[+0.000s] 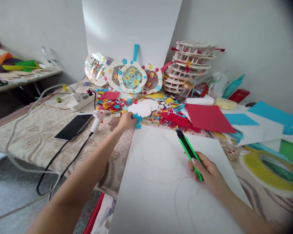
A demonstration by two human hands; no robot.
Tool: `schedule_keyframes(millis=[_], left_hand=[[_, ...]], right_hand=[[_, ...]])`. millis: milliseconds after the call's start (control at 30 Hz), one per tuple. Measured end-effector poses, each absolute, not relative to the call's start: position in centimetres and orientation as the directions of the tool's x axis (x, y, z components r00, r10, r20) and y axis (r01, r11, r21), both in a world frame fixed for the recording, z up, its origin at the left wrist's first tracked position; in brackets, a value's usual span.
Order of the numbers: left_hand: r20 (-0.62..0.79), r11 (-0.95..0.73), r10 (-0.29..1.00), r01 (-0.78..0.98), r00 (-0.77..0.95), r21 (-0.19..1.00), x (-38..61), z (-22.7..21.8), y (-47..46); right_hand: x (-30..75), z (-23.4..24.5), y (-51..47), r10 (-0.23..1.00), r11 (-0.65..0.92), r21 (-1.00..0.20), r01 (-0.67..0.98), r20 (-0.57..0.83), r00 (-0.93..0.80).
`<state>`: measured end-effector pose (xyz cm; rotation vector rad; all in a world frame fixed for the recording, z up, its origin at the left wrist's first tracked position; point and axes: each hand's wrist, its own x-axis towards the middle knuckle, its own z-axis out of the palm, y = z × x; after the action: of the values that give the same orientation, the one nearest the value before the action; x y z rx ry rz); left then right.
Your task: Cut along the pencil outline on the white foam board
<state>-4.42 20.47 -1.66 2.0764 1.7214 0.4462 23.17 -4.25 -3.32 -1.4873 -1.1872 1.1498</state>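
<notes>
My right hand [206,170] is closed around a green and black utility knife [189,152], its tip pointing up and away over a large white sheet [146,191]. Faint pencil outlines of rounded shapes show on that sheet. Beyond the sheet's far left corner, my left hand [127,121] is pinched on blue paper flowers [137,119]; its fingertips are partly hidden. White scalloped paper cutouts [139,110] lie just past them.
A hot glue gun [96,122] and a black tablet [74,126] lie left, near a power strip [81,103]. Red card [208,117], paper scraps [177,118] and a yellow tape roll [271,170] are right. Decorated rings [132,77] and a tiered white model [185,66] stand behind.
</notes>
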Motion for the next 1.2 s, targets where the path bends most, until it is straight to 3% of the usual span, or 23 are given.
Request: schedule_keyframes(millis=[400,633,900,1067,1200], left_hand=[[0.268,-0.111,0.962,0.828,-0.049,0.550,-4.9,2.4,22.0],[0.138,-0.223,0.975,0.818,0.176,0.530,-3.5,-1.2,18.0],[0.333,-0.187,0.943,0.832,0.003,0.522,-5.0,0.8,18.8],[0.306,-0.221,0.949,0.844,0.072,0.489,-7.0,2.4,14.1],[0.324,-0.102,0.945,0.894,-0.051,0.437,-12.2,4.4,10.9]], right_hand=[[22.5,-2.7,-4.3,0.977,-0.170,-0.973,0.156,-0.145,0.159],[23.0,-3.1,-4.2,0.981,-0.167,-0.967,0.192,-0.144,0.127],[22.6,-2.8,-4.3,0.976,-0.171,-0.957,0.234,-0.131,0.176],[22.2,-2.6,-4.3,0.970,-0.177,-0.958,0.226,-0.131,0.206],[23.0,-3.2,-4.2,0.971,-0.186,-0.950,0.250,-0.139,0.195]])
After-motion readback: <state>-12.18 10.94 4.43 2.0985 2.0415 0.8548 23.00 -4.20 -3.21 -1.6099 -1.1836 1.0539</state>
